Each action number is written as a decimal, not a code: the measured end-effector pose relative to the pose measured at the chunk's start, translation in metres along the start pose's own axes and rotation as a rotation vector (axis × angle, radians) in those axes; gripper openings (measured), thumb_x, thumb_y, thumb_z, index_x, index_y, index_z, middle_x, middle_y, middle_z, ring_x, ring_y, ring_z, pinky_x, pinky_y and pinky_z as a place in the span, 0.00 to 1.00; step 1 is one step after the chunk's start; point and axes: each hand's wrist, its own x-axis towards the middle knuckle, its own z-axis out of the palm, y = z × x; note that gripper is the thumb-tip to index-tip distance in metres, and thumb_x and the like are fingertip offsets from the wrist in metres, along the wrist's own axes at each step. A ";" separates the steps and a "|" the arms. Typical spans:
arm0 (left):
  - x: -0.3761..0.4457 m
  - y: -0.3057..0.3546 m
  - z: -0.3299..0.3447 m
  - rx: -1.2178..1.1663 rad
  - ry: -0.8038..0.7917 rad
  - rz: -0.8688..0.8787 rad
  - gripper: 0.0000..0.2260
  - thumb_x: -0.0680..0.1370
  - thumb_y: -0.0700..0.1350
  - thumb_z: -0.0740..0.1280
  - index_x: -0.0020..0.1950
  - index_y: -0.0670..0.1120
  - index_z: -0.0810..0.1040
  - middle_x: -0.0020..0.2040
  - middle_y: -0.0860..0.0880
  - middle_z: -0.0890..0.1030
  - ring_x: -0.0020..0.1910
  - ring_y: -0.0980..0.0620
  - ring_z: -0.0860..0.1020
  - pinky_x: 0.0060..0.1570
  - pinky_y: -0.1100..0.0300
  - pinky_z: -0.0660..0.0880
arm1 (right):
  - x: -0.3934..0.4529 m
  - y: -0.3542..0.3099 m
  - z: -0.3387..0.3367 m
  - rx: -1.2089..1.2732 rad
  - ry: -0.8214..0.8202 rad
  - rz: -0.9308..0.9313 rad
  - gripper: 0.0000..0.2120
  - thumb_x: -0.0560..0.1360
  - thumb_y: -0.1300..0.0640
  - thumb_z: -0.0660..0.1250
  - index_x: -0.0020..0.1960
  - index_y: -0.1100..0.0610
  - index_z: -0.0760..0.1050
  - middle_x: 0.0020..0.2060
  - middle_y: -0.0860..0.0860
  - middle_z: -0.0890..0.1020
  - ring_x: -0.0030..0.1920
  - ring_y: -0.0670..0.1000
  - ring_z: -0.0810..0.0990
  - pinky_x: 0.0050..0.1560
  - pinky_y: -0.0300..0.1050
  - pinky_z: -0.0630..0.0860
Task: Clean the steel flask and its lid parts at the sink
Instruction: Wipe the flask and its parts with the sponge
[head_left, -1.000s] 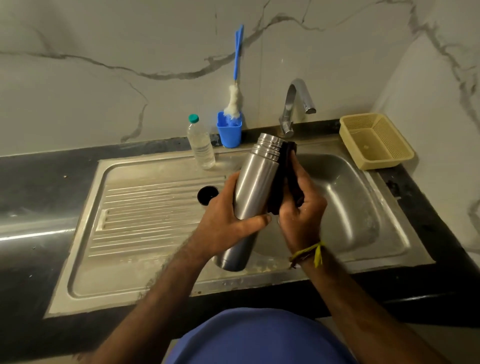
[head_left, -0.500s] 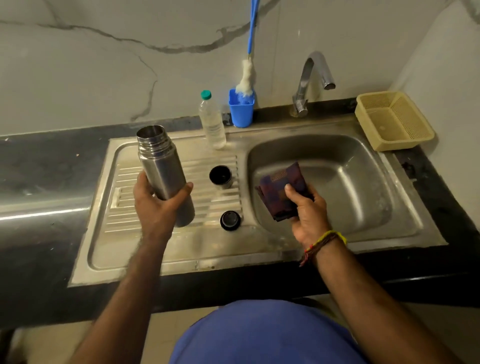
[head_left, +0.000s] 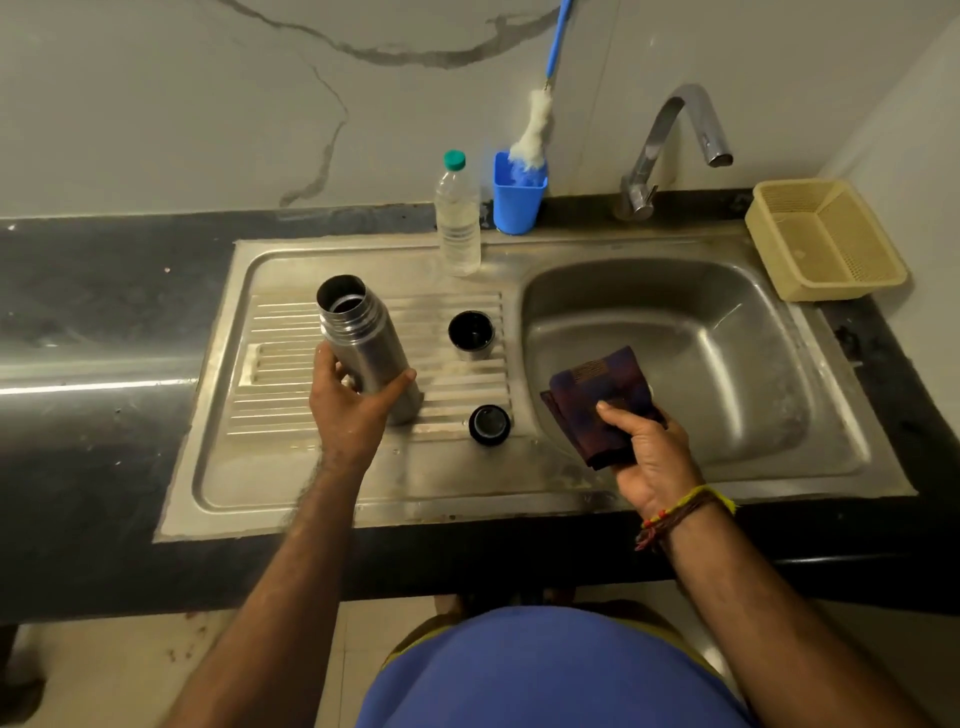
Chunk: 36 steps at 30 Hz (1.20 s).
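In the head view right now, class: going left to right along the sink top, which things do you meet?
steel flask → clear plastic bottle → blue cup → folded dark cloth → tap → beige basket

Dim, warm overhead light glares off the steel sink (head_left: 675, 322); edges bow from wide-angle distortion, detail soft.

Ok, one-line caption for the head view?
Left hand holds open steel flask on drainboard; right hand holds dark cloth over sink basin.
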 end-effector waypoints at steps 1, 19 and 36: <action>0.000 -0.003 0.000 -0.001 -0.010 -0.002 0.33 0.63 0.50 0.83 0.64 0.49 0.73 0.58 0.49 0.80 0.54 0.50 0.79 0.56 0.41 0.80 | -0.001 0.001 -0.001 -0.014 0.000 0.000 0.16 0.69 0.73 0.71 0.55 0.62 0.80 0.56 0.60 0.83 0.54 0.59 0.83 0.48 0.53 0.83; -0.071 0.011 0.020 0.324 0.257 0.568 0.34 0.70 0.50 0.82 0.68 0.43 0.69 0.69 0.34 0.72 0.71 0.37 0.70 0.71 0.44 0.67 | 0.006 0.005 0.034 -0.058 -0.051 0.050 0.14 0.70 0.74 0.70 0.47 0.55 0.79 0.46 0.53 0.84 0.47 0.54 0.84 0.45 0.51 0.82; -0.064 0.010 0.092 0.388 -0.512 0.121 0.22 0.69 0.42 0.81 0.58 0.56 0.77 0.53 0.57 0.81 0.52 0.54 0.81 0.52 0.59 0.78 | 0.003 -0.015 -0.017 -0.763 -0.148 -0.583 0.19 0.69 0.69 0.75 0.54 0.50 0.82 0.46 0.45 0.85 0.47 0.45 0.84 0.53 0.40 0.80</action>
